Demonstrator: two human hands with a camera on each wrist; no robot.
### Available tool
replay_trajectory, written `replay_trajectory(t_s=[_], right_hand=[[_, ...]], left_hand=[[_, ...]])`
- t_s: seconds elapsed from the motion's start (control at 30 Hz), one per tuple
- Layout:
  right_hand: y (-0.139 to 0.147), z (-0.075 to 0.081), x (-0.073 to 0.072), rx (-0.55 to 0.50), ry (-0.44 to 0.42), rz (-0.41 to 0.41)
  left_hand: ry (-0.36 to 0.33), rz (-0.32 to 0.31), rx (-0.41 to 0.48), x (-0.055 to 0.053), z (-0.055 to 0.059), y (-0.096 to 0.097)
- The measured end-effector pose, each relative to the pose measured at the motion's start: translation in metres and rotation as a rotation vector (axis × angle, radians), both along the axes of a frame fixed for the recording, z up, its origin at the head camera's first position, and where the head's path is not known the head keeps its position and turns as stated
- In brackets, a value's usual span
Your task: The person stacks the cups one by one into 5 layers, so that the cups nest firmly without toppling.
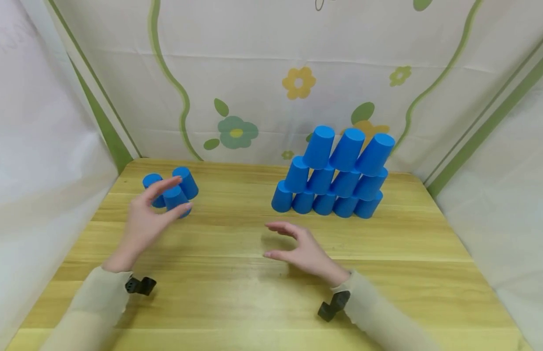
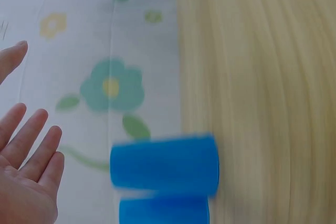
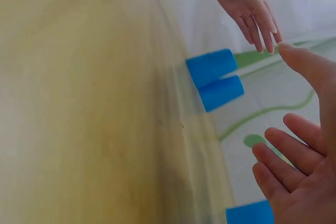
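Three upside-down blue cups stand in a cluster at the table's back left: a left cup [image 1: 151,182], a front cup [image 1: 172,197] and a back-right cup [image 1: 188,184]. My left hand [image 1: 146,214] hovers over this cluster with thumb and fingers spread. In the left wrist view its fingers [image 2: 32,153] are straight, apart from the blue cup [image 2: 165,165]. My right hand [image 1: 304,248] is held over the middle of the table, thumb and fingers apart, nothing between them. Behind it rises a stack of upside-down blue cups [image 1: 324,179] in three tiers, three cups on top.
The wooden table [image 1: 236,292] meets a white curtain [image 1: 245,83] printed with flowers at its back edge. More white fabric [image 1: 508,195] hangs on both sides. Each sleeve cuff carries a small black camera [image 1: 140,285].
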State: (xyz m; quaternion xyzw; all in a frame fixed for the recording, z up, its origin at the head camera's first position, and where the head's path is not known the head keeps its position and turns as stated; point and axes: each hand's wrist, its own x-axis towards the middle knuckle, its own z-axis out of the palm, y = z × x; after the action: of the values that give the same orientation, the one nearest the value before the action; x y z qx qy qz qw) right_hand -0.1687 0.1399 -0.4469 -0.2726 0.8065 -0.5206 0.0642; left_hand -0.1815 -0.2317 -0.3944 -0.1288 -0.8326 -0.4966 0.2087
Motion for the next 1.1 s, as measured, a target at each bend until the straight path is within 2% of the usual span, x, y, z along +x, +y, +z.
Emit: replay_trajectory(t_s=[0.2,0.33,0.47,0.7,0.93,1.1], right_hand=[[-0.027,-0.003,0.005,-0.004,-0.009,0.12],[-0.043,0.0,0.009,-0.002,-0.011,0.158],[-0.061,0.004,0.011,-0.014,-0.017,0.19],[-0.094,0.007,0.004,-0.029,-0.019,0.214],[-0.124,0.009,-0.023,-0.064,-0.08,0.171],[-0.144,0.011,-0.043,-0.095,-0.097,0.116]], left_hand=[[0.02,0.123,0.016,0.008,0.002,-0.027],[-0.004,0.171,0.026,0.011,0.0,-0.04],[-0.048,0.223,0.017,0.009,-0.002,-0.052],[-0.141,0.237,-0.001,-0.005,-0.003,-0.067],[-0.259,0.204,-0.01,-0.027,-0.009,-0.077],[-0.309,0.191,-0.03,-0.042,-0.018,-0.08]])
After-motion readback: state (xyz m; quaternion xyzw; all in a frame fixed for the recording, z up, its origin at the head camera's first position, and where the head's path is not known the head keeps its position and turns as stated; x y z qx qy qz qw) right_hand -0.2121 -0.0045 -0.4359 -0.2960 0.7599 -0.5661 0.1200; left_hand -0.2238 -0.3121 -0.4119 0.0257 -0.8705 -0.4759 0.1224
